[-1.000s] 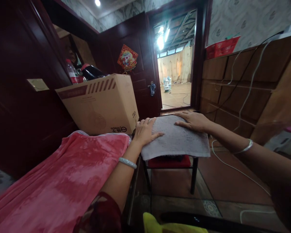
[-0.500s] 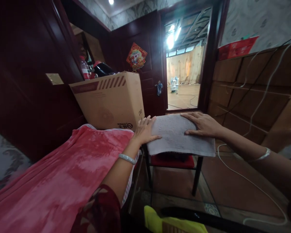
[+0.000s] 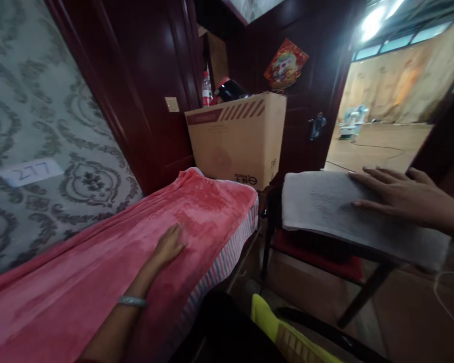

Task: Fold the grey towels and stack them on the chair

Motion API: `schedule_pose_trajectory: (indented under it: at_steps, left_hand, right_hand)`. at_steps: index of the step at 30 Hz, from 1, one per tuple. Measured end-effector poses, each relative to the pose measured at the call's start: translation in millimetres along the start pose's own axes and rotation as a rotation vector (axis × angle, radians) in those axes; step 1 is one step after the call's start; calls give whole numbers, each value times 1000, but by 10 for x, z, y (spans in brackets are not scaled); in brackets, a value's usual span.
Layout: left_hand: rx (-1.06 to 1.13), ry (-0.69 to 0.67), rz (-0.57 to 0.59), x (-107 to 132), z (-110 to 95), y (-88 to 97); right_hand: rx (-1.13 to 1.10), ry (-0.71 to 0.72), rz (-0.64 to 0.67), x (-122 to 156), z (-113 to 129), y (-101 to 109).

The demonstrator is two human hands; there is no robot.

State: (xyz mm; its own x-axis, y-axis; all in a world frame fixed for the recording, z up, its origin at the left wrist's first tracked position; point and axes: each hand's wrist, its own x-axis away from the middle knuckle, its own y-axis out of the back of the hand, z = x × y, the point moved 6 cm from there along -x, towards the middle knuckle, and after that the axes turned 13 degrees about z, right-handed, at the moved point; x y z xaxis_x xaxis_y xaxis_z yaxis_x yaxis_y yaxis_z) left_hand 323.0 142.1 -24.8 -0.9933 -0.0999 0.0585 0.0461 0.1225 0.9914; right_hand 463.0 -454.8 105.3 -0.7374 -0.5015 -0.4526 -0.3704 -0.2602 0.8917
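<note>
A folded grey towel lies on a red-seated stool at the right. My right hand rests flat on the towel's far right part, fingers stretched out. My left hand lies flat on a pink fleece blanket that covers a bed at the left. It holds nothing, and a pale bangle sits on its wrist.
A large cardboard box stands at the bed's end, with a bottle and a dark object behind it. Dark wooden panelling and a door are beyond, with an open doorway at the right. A yellow thing lies low in front.
My left hand has left the grey towel and moved down-left onto the pink blanket. The view has swung left. My right hand stays on the towel.
</note>
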Motion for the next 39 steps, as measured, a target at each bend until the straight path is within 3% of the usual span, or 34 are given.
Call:
schedule_pose_trajectory:
  at_steps: [2, 5, 7, 10, 15, 19, 22, 26, 30, 39]
  left_hand:
    - [-7, 87, -39, 342, 346, -36]
    - [-28, 237, -93, 877, 704, -59]
    - [-47, 358, -98, 1239, 868, -71]
    - [-68, 535, -77, 1759, 1046, -111]
    - [-71, 797, -34, 2447, 1181, -301]
    - [-28, 862, 7, 2678, 1106, -472]
    - [-6, 864, -23, 2730, 1040, -505]
    - [29, 842, -34, 2763, 1008, -542]
    - [33, 847, -41, 2797, 1012, -595]
    - [80, 814, -80, 2829, 975, -620]
  right_hand:
    - [-22, 89, -30, -114, 356, -7]
    - [-58, 245, 2, -305, 1067, -149]
    - [-108, 382, 91, -413, 1582, -396]
    - [-201, 567, 223, -524, 2304, -936]
    - [-389, 766, 376, -675, 3413, -1794]
    - [-465, 862, 389, -841, 4252, -2130]
    - [-471, 856, 352, -971, 4737, -2319]
    - [-391, 768, 380, -996, 5044, -2700]
    - [-278, 733, 471, -893, 5064, -3046]
    - [-254, 741, 468, -890, 5031, -3238]
